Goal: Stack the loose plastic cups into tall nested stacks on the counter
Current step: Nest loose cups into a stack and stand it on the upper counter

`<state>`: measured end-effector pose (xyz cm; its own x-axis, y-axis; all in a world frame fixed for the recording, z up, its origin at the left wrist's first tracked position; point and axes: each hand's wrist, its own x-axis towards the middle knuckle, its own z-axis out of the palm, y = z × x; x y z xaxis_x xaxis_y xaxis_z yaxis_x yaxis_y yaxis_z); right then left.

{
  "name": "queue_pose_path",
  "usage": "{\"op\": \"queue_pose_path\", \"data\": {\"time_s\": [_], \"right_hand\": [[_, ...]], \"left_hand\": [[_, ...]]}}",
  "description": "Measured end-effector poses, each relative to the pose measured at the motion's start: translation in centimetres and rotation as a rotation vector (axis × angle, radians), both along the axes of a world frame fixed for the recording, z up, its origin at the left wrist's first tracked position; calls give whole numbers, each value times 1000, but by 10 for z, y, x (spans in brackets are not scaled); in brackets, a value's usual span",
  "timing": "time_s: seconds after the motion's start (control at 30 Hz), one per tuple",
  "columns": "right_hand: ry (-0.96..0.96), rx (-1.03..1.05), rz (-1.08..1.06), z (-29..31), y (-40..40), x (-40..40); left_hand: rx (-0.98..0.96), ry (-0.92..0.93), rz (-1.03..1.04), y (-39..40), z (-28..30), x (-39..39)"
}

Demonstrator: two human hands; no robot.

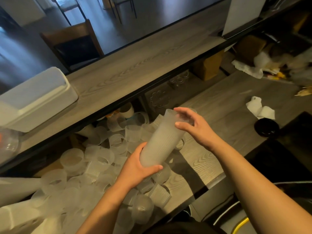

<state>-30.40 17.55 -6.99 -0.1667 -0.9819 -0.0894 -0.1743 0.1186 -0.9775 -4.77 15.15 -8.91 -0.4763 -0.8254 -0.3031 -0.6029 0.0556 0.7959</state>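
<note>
- The left hand (140, 166) gripped the lower, closed end of a tall nested stack (160, 141) of frosted cups, its fingers (152, 168) curled round it, probably to steady it.
- The stack tilted above the tabletop (219, 115), rim end up and away from the person.
- The right hand (194, 125) sat at the rim; its fingers were bent round the top cup, likely seating it.
- Loose cups (101, 157) lay heaped left of the stack, near for picking.
- Crumpled tissue (260, 108) lay well apart.
</note>
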Motion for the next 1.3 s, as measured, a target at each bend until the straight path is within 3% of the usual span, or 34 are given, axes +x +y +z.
{"op": "queue_pose_path", "data": {"time_s": [0.27,0.4,0.57,0.73,1.13,1.3], "right_hand": [[-108,71,59,-19,0,32],[-227,132,-118,-38,-8,25],[-20,308,-268,-93,-12,9],[370,441,9,-146,-12,3],[596,367,-25,-181,-15,16],[453,383,-88,-179,-9,23]], "left_hand": [[29,11,21,-3,-6,2],[120,85,170,-5,-9,6],[133,123,232,-11,-11,12],[129,133,271,-12,-13,17],[178,163,325,-10,-12,35],[166,156,322,-8,-12,37]]}}
